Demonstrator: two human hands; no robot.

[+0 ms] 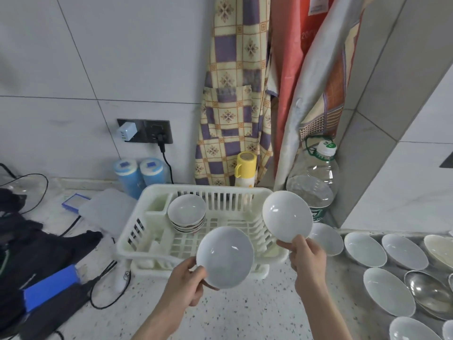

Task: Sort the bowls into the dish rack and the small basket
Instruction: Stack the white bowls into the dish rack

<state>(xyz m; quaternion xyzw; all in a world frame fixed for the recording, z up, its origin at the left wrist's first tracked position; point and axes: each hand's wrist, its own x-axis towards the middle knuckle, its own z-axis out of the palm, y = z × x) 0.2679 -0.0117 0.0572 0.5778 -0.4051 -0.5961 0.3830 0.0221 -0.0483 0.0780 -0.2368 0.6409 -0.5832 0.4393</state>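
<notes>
My left hand (188, 280) pinches the rim of a white bowl (225, 257) over the front edge of the white plastic dish rack (137, 231). My right hand (306, 256) holds a second white bowl (287, 215) by its lower rim, tilted, above the rack's right end. A stack of several small bowls (187, 214) with patterned outsides sits inside the rack at the back. More white bowls (387, 290) and a steel bowl (426, 290) lie on the counter to the right.
A large clear water bottle (316, 182) and a yellow cup (245, 168) stand behind the rack. Two blue canisters (139, 173), a clear lidded box (105, 209), cables and dark cloth (29, 241) crowd the left. Aprons (232, 94) hang on the wall.
</notes>
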